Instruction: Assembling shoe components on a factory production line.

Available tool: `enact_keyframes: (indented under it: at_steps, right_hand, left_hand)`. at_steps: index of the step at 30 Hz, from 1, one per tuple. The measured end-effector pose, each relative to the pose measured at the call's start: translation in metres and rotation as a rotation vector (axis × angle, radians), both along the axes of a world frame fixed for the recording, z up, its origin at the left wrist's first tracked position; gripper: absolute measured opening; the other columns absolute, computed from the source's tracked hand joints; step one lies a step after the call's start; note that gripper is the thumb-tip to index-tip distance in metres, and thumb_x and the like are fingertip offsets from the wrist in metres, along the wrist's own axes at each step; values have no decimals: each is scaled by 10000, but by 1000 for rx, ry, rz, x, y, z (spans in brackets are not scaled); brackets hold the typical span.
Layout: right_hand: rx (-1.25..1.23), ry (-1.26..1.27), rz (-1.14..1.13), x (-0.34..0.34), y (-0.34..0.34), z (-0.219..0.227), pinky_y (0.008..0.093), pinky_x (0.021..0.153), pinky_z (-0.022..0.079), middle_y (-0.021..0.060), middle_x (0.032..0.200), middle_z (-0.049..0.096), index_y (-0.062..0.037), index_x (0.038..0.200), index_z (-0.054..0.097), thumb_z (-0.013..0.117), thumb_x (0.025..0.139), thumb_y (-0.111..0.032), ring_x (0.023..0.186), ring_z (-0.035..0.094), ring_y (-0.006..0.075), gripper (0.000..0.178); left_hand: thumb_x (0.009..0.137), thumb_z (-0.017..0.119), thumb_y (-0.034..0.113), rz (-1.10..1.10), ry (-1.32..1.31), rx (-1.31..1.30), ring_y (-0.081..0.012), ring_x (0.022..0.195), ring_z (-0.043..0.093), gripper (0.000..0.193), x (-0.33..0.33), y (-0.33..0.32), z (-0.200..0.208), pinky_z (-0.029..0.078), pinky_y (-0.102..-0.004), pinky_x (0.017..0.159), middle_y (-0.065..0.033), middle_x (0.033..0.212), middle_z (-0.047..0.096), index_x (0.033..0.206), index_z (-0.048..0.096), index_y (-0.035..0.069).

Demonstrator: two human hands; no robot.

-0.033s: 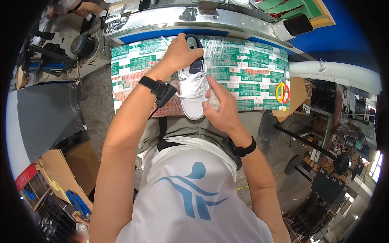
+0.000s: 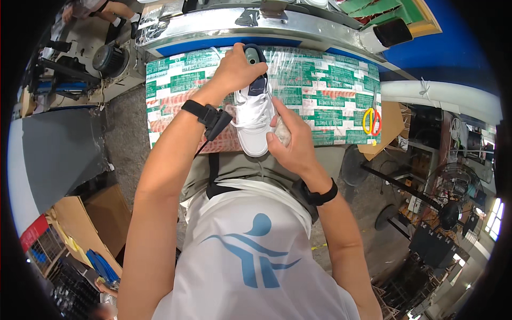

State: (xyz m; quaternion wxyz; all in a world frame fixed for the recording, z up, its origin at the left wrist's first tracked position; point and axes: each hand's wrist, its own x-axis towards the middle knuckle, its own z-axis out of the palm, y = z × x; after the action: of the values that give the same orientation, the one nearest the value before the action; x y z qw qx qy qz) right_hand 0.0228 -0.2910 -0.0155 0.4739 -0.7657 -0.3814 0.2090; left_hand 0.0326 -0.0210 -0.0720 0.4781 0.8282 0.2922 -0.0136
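A white lace-up sneaker (image 2: 253,125) with a dark navy lining lies toe toward me on the taped work surface (image 2: 330,96). At its heel, my left hand (image 2: 238,69) is closed around the collar, thumb over the opening. My right hand (image 2: 293,140) is closed on a pale, off-white wad (image 2: 282,133), perhaps cloth or sponge, against the shoe's right side near the toe. Much of the wad is hidden by my fingers. White laces cross the shoe's tongue, and a loose end hangs at its left side.
Scissors (image 2: 372,121) with yellow and red handles lie at the surface's right end. Beyond the far edge runs a metal rail (image 2: 213,33). A grey panel (image 2: 61,154) stands at left, with cardboard (image 2: 80,226) below it. A motor (image 2: 109,60) sits at the far left.
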Motion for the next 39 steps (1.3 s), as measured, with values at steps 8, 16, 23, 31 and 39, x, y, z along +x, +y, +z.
enact_keyframes:
  at_steps: [8,16,23,31,39]
  right_hand:
    - [-252,-389,222,-11,-16,27,478,784,576,201,1007,685,127,1564,529,899,792,-312,899,697,379,961]
    - [-143,-344,184,-41,-14,32,469,734,554,169,992,639,94,1592,520,920,768,-330,842,658,346,1009]
    - [-88,-492,109,-31,27,-5,452,730,565,168,996,644,97,1590,528,923,758,-336,837,659,336,1018]
    - [-98,-341,80,-42,47,-1,438,746,575,171,978,672,103,1599,510,905,769,-258,864,689,350,987]
    - [-109,-43,139,-50,-28,24,455,748,574,188,1020,681,84,1596,519,889,806,-289,873,694,367,949]
  left_hand:
    - [866,809,511,-37,37,-87,-485,1341,674,1090,-6,9,7,578,-477,1103,-412,1499,569,1604,396,-178]
    - [889,794,400,-1,23,90,-368,1166,760,1089,-2,-6,20,619,-409,956,-356,1359,681,1645,302,-210]
    - [874,788,449,-12,126,42,-413,1236,747,1112,-2,-8,30,613,-423,992,-392,1449,643,1656,316,-186]
    - [862,785,544,-27,135,13,-500,1313,696,1097,0,-6,24,598,-484,1072,-391,1508,578,1615,386,-147]
    - [912,802,356,-25,2,41,-292,1060,770,968,-2,0,9,620,-378,869,-284,1260,731,1610,377,-164]
